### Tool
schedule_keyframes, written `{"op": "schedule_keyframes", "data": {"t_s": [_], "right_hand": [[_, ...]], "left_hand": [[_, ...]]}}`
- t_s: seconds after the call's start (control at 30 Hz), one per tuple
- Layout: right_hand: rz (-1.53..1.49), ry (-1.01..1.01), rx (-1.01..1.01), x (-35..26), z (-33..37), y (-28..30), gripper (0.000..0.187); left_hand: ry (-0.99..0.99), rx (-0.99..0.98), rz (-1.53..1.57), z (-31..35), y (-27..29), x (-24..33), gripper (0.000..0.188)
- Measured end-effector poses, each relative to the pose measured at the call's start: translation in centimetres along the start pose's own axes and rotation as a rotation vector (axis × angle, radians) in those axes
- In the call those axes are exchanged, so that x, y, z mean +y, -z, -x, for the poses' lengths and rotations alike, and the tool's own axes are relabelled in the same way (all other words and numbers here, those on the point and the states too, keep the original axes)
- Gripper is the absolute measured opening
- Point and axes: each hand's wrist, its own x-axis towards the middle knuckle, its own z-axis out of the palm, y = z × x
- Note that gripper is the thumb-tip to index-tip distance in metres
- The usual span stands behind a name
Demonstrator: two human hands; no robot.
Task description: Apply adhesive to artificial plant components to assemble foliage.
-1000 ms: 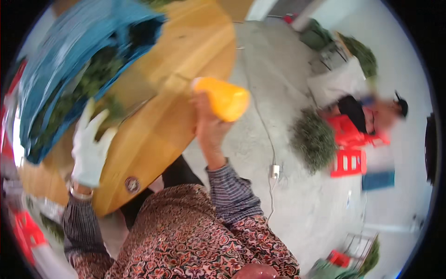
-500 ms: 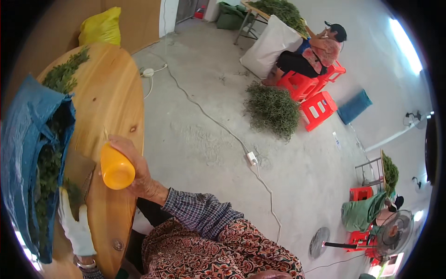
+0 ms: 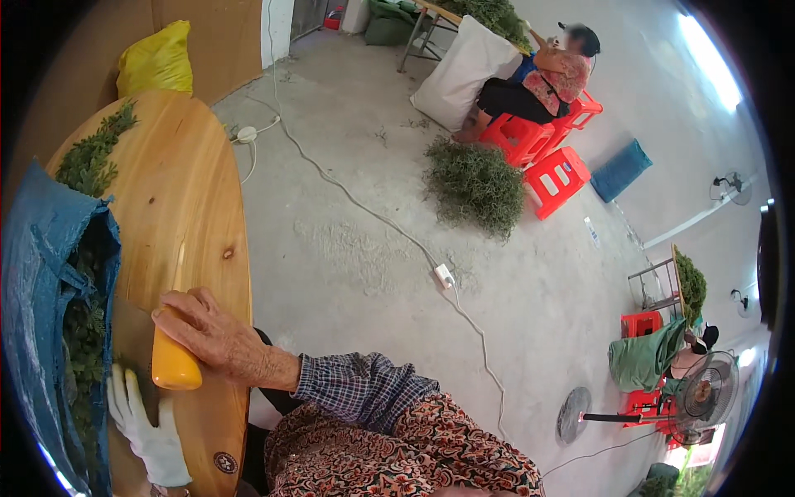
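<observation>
My right hand, bare, is wrapped around a yellow bottle, its rounded base toward me; a thin pale tip points away from the hand. Below it, my left hand wears a white glove and rests with fingers apart on the wooden table, holding nothing visible. Close to the glove's fingers lies a flat brownish sheet, partly hidden by the right hand. Left of both hands, a blue woven bag gapes, with green sprigs inside.
More sprigs lie at the table's far end, near a yellow bag. A white cable crosses the floor. Farther off are a heap of greenery, red stools, a seated person, a white sack and a fan.
My right hand has moved nearer to me and tipped the yellow bottle, so its base shows less. The left hand has shifted slightly toward me, and the view has turned a little.
</observation>
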Motion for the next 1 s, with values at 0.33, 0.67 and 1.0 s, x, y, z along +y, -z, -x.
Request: {"op": "schedule_keyframes", "data": {"t_s": [0.33,0.67,1.0], "right_hand": [[0.226,0.186,0.049,-1.9,-1.4,0.4,0.037],[0.108,0.1,0.172,-1.3,0.2,4.1,0.035],[0.178,-1.366,0.228,15.7,23.7,-2.7,0.066]], "left_hand": [[0.021,-0.043,0.182,-1.7,1.8,3.7,0.075],[0.301,-0.117,0.708,-4.4,0.6,8.2,0.074],[0.437,-0.146,0.993,-4.6,-1.1,7.2,0.07]]}}
